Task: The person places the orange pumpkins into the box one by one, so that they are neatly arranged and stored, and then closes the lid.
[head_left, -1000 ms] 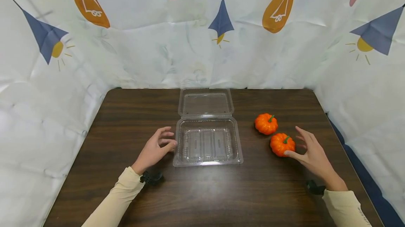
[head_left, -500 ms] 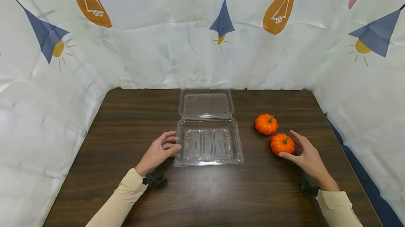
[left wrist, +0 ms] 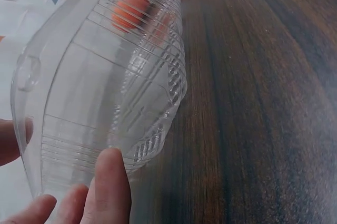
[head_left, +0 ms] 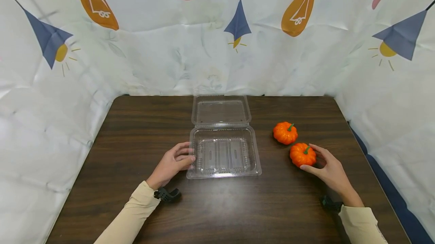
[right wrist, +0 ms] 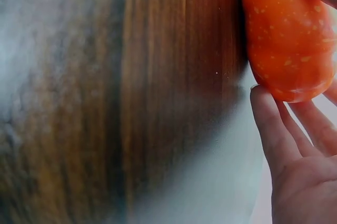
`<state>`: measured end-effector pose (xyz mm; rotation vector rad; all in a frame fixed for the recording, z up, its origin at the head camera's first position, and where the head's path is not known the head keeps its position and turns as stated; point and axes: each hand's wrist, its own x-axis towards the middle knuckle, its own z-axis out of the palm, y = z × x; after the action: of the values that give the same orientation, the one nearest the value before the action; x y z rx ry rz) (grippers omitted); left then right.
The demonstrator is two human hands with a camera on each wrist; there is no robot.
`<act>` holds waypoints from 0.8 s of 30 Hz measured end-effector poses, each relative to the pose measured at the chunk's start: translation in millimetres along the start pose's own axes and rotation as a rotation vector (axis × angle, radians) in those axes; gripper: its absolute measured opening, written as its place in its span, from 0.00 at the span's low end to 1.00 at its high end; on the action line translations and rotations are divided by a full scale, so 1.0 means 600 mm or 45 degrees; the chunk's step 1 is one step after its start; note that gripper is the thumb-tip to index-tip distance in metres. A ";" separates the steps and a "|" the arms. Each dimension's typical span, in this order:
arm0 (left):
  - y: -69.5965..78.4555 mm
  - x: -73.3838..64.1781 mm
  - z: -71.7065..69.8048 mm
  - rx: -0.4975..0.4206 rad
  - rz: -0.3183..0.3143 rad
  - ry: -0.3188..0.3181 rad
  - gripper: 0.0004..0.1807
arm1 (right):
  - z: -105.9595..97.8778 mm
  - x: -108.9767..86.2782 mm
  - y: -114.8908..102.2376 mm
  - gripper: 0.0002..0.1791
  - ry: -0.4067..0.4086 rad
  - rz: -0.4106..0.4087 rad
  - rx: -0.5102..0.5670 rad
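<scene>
Beige-sleeved, my left hand (head_left: 170, 163) curves loosely at the left edge of the clear plastic box (head_left: 222, 161); whether it pinches the rim I can't tell. The lid (head_left: 221, 110) lies back. A strip of table (head_left: 267, 159) gives room before the far pumpkin (head_left: 284, 134), then the near pumpkin (head_left: 300, 155), which my right hand (head_left: 331, 171) holds between parted thumb and fingers, inside the table's right edge.

Nope, no legible text, brand or number in any of the views. Closest thing is some dark marking (head_left: 381, 233) along the edge of the person's right sleeve (head_left: 359, 223), way too small to read.
</scene>
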<state>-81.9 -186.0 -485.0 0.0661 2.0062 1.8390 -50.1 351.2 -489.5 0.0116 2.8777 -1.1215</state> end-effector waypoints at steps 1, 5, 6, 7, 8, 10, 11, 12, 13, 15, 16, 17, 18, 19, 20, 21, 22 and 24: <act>0.000 0.000 0.000 -0.006 -0.003 -0.003 0.39 | 0.000 0.000 -0.001 0.48 0.001 -0.003 0.001; 0.000 0.000 0.000 -0.025 -0.013 -0.006 0.38 | 0.000 -0.001 -0.002 0.47 0.014 -0.001 -0.012; 0.000 0.000 0.000 -0.026 -0.016 -0.008 0.38 | -0.001 -0.001 -0.002 0.47 0.013 0.001 -0.019; 0.000 0.000 0.000 -0.027 -0.013 -0.013 0.38 | -0.002 0.000 -0.002 0.48 0.016 0.003 -0.027; 0.001 -0.001 -0.001 -0.029 -0.011 -0.016 0.37 | -0.003 0.000 -0.003 0.48 0.020 0.007 -0.033; 0.001 -0.001 -0.001 -0.040 -0.012 -0.018 0.37 | -0.006 0.001 -0.006 0.48 0.035 0.007 -0.035; 0.000 -0.001 -0.001 -0.042 -0.011 -0.022 0.36 | -0.007 0.000 -0.008 0.47 0.044 0.008 -0.034; 0.001 0.000 -0.002 -0.046 -0.010 -0.026 0.36 | -0.009 0.000 -0.009 0.47 0.052 0.004 -0.033; 0.000 0.000 -0.002 -0.051 -0.006 -0.032 0.36 | -0.011 0.000 -0.012 0.47 0.062 0.005 -0.034; 0.001 0.001 -0.002 -0.064 -0.015 -0.032 0.36 | -0.015 -0.001 -0.017 0.47 0.079 -0.002 -0.030; 0.001 0.001 -0.002 -0.069 -0.017 -0.034 0.36 | -0.017 -0.002 -0.020 0.47 0.084 -0.002 -0.031; 0.001 0.001 -0.001 -0.072 -0.020 -0.037 0.36 | -0.018 -0.002 -0.023 0.46 0.090 -0.002 -0.028; 0.001 0.002 -0.001 -0.077 -0.026 -0.039 0.36 | -0.021 -0.002 -0.025 0.47 0.093 -0.009 -0.028; 0.001 0.002 -0.001 -0.081 -0.032 -0.040 0.35 | -0.022 -0.002 -0.029 0.46 0.097 -0.011 -0.026; 0.001 0.002 -0.001 -0.084 -0.038 -0.038 0.35 | -0.024 -0.001 -0.031 0.46 0.098 -0.017 -0.019; 0.001 0.002 -0.001 -0.086 -0.043 -0.038 0.35 | -0.025 -0.001 -0.034 0.46 0.098 -0.023 -0.007; 0.001 0.002 -0.001 -0.089 -0.047 -0.039 0.35 | -0.027 0.000 -0.037 0.46 0.098 -0.029 0.000; 0.000 0.003 -0.002 -0.092 -0.053 -0.040 0.34 | -0.030 0.003 -0.043 0.46 0.102 -0.054 0.008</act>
<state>-83.6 -186.5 -485.6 0.0318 1.9040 1.8714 -53.2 344.2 -459.1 -0.0047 2.9577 -1.1639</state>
